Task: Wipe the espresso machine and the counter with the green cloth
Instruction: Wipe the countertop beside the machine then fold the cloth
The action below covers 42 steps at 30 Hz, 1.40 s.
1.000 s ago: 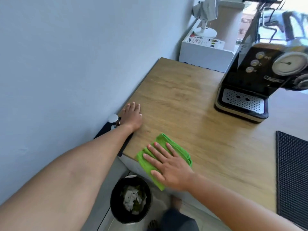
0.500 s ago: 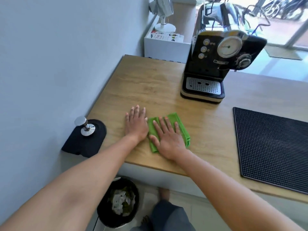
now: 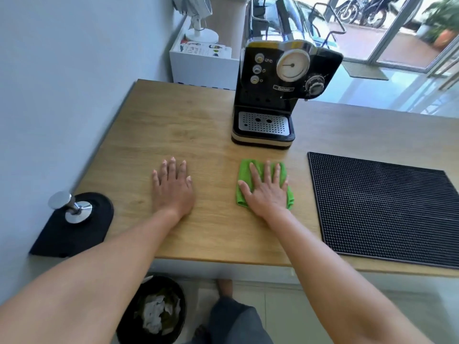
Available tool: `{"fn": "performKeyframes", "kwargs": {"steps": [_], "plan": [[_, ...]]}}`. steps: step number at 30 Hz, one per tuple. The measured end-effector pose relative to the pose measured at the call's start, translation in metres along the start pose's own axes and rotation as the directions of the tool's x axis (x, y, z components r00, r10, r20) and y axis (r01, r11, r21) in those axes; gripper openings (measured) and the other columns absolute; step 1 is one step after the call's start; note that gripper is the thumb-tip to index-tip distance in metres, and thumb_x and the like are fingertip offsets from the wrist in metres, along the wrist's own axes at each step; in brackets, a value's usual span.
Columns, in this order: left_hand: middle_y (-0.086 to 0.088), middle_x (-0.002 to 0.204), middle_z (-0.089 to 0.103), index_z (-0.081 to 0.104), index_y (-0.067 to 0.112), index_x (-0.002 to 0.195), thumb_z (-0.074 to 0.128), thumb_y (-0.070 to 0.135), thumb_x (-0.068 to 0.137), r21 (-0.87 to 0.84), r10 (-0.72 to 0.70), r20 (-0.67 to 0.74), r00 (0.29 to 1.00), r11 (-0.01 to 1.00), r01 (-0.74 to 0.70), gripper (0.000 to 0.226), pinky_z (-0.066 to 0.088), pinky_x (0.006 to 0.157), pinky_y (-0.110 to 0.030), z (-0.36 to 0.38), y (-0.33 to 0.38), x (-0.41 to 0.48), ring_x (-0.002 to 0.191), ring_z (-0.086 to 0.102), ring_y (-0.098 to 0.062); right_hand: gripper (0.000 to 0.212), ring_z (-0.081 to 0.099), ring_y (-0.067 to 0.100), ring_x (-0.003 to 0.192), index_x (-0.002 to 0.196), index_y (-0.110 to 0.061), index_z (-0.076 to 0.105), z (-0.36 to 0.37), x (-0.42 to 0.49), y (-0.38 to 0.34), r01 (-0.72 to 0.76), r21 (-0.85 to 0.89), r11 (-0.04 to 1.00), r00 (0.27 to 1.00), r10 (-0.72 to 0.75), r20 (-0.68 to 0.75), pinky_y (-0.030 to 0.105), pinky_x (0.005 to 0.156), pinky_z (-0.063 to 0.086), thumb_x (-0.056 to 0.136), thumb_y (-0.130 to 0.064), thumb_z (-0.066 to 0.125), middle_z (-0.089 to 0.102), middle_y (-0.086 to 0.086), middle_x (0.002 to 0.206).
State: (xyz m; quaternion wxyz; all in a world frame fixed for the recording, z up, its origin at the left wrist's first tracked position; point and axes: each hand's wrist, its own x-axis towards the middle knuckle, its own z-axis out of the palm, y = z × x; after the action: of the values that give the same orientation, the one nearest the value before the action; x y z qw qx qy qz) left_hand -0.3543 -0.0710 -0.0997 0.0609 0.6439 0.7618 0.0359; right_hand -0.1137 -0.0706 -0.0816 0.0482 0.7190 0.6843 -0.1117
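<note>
You are standing at a wooden counter (image 3: 198, 125) set against a pale wall on the left, with glass doors and parked motorbikes (image 3: 360, 8) beyond the far right.

The espresso machine (image 3: 280, 78) stands at the far middle of the counter, black with a chrome top, and its perforated drip tray faces you. A black ribbed mat (image 3: 387, 207) covers the counter's right side and is cut off by the frame edge. On the near left corner, a steel tamper (image 3: 72, 207) stands upright on a small black pad (image 3: 74, 234) that overhangs the counter's edge. Behind the counter's far edge sits a white box (image 3: 206, 68) with the base of a fan (image 3: 201, 33) on top of it.

The green cloth (image 3: 244, 170) lies folded on the wood, just near of the machine and left of the ribbed mat. Your right hand (image 3: 269, 192) is flat on it with the fingers spread and straight, hiding most of it. Your left hand (image 3: 172, 189) lies palm down on bare wood, well to the left of the cloth, with the fingers straight and grasping nothing.

Below the counter, a black bin (image 3: 154, 311) holding crumpled paper is partly cut off by the bottom of the frame.

A plate on the machine's front seems to read "Duchess". The print on the white box is too small to read. Reflections blur the machine's top.
</note>
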Motion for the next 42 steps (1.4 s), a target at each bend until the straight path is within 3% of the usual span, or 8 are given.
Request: {"fn": "performKeyframes", "kwargs": {"steps": [8,13,17,25,28,34,37,42], "plan": [[-0.002,0.162,0.000,0.008,0.025,0.154,0.015,0.040,0.100,-0.006,0.013,0.004,1.000,1.000,-0.013,0.057,-0.002,0.120,-0.047,0.002,-0.001,-0.002,0.149,-0.005,-0.022,0.061,-0.017,0.020,0.150,0.153,-0.045,-0.003,0.025,-0.109,0.000,0.581,-0.067,0.811,0.814,-0.580,0.025,0.045,0.120,-0.009,0.098,-0.063,0.016,-0.011,-0.004,0.163],[-0.002,0.162,-0.002,0.004,0.025,0.154,0.012,0.040,0.099,-0.006,0.016,-0.011,1.000,1.000,-0.016,0.058,-0.002,0.120,-0.047,0.001,0.001,-0.002,0.149,-0.007,-0.023,0.064,-0.020,0.014,0.149,0.152,-0.046,-0.003,0.006,-0.062,0.075,0.171,-0.061,0.983,0.984,-0.173,-0.036,0.047,0.122,-0.001,0.093,-0.067,0.009,-0.014,-0.007,0.163],[-0.002,0.162,-0.004,0.003,0.025,0.154,0.011,0.040,0.099,0.008,0.016,-0.004,1.000,1.000,-0.016,0.058,-0.002,0.120,-0.047,0.001,0.000,-0.002,0.149,-0.008,-0.023,0.068,-0.022,0.022,0.148,0.155,-0.035,-0.007,-0.006,0.003,0.034,-0.094,0.046,0.994,0.995,0.096,-0.035,0.049,0.121,-0.005,0.096,-0.065,0.007,-0.020,0.001,0.162],[-0.005,0.160,0.016,0.019,0.026,0.153,0.024,0.042,0.099,0.006,0.011,-0.025,1.000,1.000,-0.010,0.056,0.009,0.119,-0.047,-0.010,0.006,0.003,0.147,0.011,-0.025,0.063,-0.023,0.015,0.148,0.152,-0.046,-0.005,0.010,-0.075,0.006,0.495,-0.037,0.868,0.869,-0.493,0.054,0.044,0.120,-0.014,0.096,-0.067,0.013,-0.018,-0.008,0.161],[-0.010,0.150,0.033,0.029,0.023,0.149,0.033,0.046,0.097,-0.036,-0.023,-0.038,0.999,0.999,0.022,0.058,0.020,0.114,-0.047,-0.019,0.006,0.017,0.138,0.027,-0.030,0.062,-0.020,0.012,0.148,0.150,-0.051,-0.002,0.005,-0.063,0.057,0.372,-0.056,0.927,0.928,-0.373,-0.006,0.044,0.122,-0.006,0.093,-0.069,0.015,-0.015,-0.010,0.162],[-0.008,0.158,0.019,0.025,0.025,0.151,0.025,0.055,0.095,-0.022,-0.051,-0.046,0.998,0.998,0.050,0.064,0.004,0.119,-0.048,-0.001,-0.002,0.020,0.146,0.010,-0.026,0.069,-0.021,0.021,0.148,0.155,-0.034,-0.007,-0.015,0.027,0.051,-0.173,0.061,0.983,0.984,0.175,-0.020,0.048,0.121,-0.006,0.095,-0.066,0.009,-0.019,0.003,0.162],[-0.006,0.158,0.020,0.025,0.027,0.151,0.026,0.056,0.095,-0.023,-0.056,-0.060,0.997,0.998,0.055,0.063,0.005,0.119,-0.046,-0.001,-0.001,0.023,0.146,0.010,-0.025,0.069,-0.023,0.025,0.147,0.154,-0.031,-0.011,-0.012,0.040,0.006,-0.092,0.072,0.993,0.995,0.093,-0.021,0.052,0.121,-0.004,0.095,-0.063,0.006,-0.022,0.003,0.160],[-0.006,0.158,0.021,0.027,0.027,0.151,0.026,0.056,0.095,-0.022,-0.053,-0.077,0.996,0.998,0.051,0.063,0.006,0.119,-0.046,0.002,-0.003,0.020,0.146,0.011,-0.024,0.064,-0.023,0.019,0.148,0.152,-0.040,-0.009,0.004,-0.016,-0.020,0.390,-0.012,0.921,0.921,-0.389,0.034,0.048,0.121,-0.008,0.097,-0.064,0.009,-0.019,-0.003,0.162]]}}
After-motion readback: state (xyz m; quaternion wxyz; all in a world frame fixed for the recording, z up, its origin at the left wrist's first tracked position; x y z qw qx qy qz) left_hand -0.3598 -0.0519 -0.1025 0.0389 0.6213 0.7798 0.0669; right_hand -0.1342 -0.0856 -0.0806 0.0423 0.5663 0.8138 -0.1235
